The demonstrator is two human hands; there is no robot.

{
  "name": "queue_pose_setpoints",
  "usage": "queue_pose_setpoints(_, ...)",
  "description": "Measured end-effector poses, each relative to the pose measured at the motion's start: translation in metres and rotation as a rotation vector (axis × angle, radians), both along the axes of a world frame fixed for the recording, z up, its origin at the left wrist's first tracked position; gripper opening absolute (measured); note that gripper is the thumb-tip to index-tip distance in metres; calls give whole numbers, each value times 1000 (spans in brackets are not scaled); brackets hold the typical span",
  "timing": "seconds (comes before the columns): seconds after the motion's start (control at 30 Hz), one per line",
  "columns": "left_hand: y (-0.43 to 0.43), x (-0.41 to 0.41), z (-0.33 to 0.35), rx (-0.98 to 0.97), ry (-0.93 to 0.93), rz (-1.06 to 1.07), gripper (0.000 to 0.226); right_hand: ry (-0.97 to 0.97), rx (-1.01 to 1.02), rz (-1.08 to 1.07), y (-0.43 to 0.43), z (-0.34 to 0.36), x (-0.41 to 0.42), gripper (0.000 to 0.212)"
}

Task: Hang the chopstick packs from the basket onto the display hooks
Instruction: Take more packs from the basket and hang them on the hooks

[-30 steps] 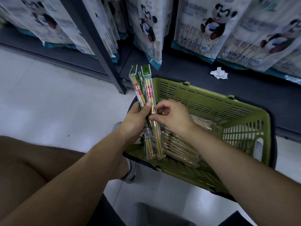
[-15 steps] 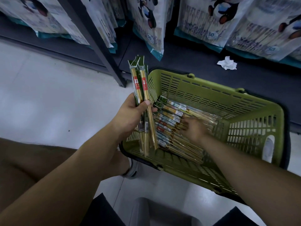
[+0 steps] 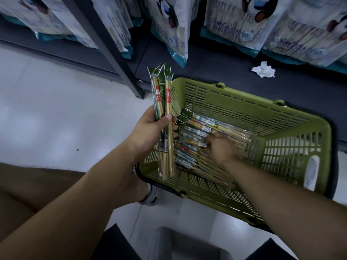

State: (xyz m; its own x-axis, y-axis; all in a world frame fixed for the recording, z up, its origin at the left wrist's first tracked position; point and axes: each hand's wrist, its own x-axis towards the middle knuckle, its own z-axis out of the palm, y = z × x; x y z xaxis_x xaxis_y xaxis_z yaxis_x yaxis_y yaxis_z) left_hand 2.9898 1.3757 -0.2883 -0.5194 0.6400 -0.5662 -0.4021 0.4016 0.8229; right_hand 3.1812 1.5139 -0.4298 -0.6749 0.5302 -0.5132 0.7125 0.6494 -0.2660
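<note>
A green plastic basket sits on the floor against the low dark shelf. A heap of clear chopstick packs lies in its bottom. My left hand grips a small upright bundle of chopstick packs with green tops and red labels, above the basket's left wall. My right hand is down inside the basket, its fingers on the heap; motion blur hides whether they hold a pack. No display hooks show in this view.
Large white bags printed with pandas hang above the dark bottom shelf. A crumpled white tissue lies on that shelf. A dark shelf upright slants down to the pale tiled floor. My shoe stands beside the basket.
My right hand left the bundle held by my left hand and went down into the basket onto the heap. The left hand keeps the bundle upright.
</note>
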Motion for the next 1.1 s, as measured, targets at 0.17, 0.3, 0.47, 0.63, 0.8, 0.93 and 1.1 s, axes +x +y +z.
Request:
queue_pose_setpoints(0.17, -2, 1, 1, 13, -12, 21, 28, -11, -15, -17, 5, 9, 1, 26)
queue_pose_setpoints(0.3, -2, 3, 4, 17, -15, 1, 14, 117, -158, -183, 21, 34, -12, 21)
queue_pose_setpoints(0.47, 2, 3, 12, 12, -50, 10, 9, 428, -350, -204, 19, 96, -44, 31)
queue_pose_setpoints(0.63, 5, 5, 16, 61, -67, 22, 25, 613, -462, -213, -9, 143, -74, 28)
queue_pose_setpoints(0.8, 4, 7, 17, 118, -127, 109, 32, 416, -248, 11, -25, 155, -76, 28)
queue_pose_setpoints(0.93, 1, 5, 14, 123, -23, -1, 21, 273, -191, 169, -19, 155, -73, 25)
queue_pose_setpoints(1.1, -1, -5, 9, 0, 152, -4, 26, 443, -383, -181, 0, 120, -66, 34)
